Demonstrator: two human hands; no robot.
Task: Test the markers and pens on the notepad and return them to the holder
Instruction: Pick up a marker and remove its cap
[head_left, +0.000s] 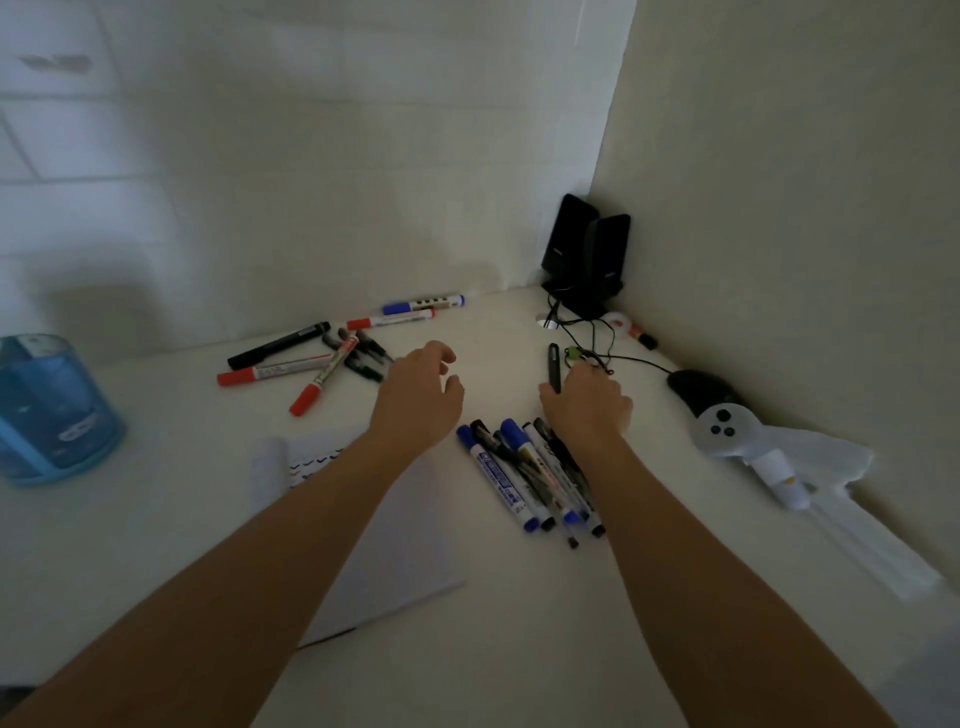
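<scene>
**Right hand holds a pen, left hand holds nothing**

Head view: Two bare arms reach out over a white worktop (519, 639). The right hand (589, 402) has its fingers curled round a black pen (554, 366). The pen sticks up out of the hand and points to the far side. The left hand (421, 395) is beside it, a little apart. Its fingers are loose and bent, and it holds nothing.

The notepad (384, 545) lies flat under the left arm, near the middle. It has small coloured marks on its far left part. The blue holder (52, 410) stands at the far left edge of the scene, well apart from both hands.

A near pile (519, 478) of blue and black markers lies just under the right wrist, right of the notepad. A far pile (311, 364) of red and black markers lies left of the left hand. A blue marker (423, 305) and a red marker (389, 319) lie farther back, next to the wall (311, 182).

In the far right corner stand two black speakers (584, 254). A black mouse (701, 389) and a white controller (727, 431) lie on the right.
</scene>
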